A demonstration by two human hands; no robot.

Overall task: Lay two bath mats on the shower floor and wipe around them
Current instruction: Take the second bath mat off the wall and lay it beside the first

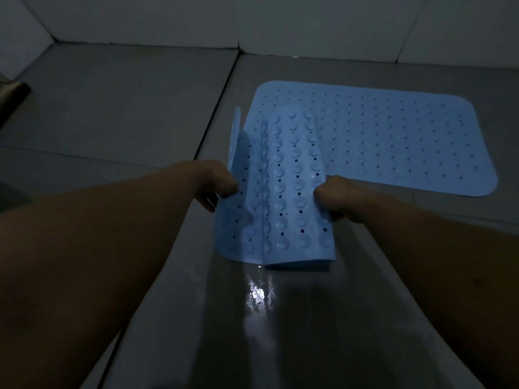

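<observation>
Both bare forearms are reaching forward from the bottom of the view, and between them a patch of water is glinting on the dark grey tiled shower floor (295, 318). Just beyond that wet patch, the left hand (216, 186) and the right hand (335, 196) are holding a second light blue perforated rubber bath mat (280, 197), folded lengthwise with its suction-cup underside facing up. Each hand is curling its fingers round one long side of this folded mat; the left is pinching the loose flap that is standing up on that side, the right is gripping the opposite fold. The near end of the folded mat is resting on, or hanging just above, the floor; which of the two cannot be told in this dim light.

Beyond the folded mat and to its right, the first light blue rounded-rectangle rubber bath mat (393, 136) is lying flat on the floor near the pale tiled wall (309, 21), smooth side up.

By my reading, the task is roughly a third done: one mat is laid, the second is waiting to be unfolded, turned cups-down and spread beside the first, and the wiping has not begun, since no cloth is in view.
</observation>
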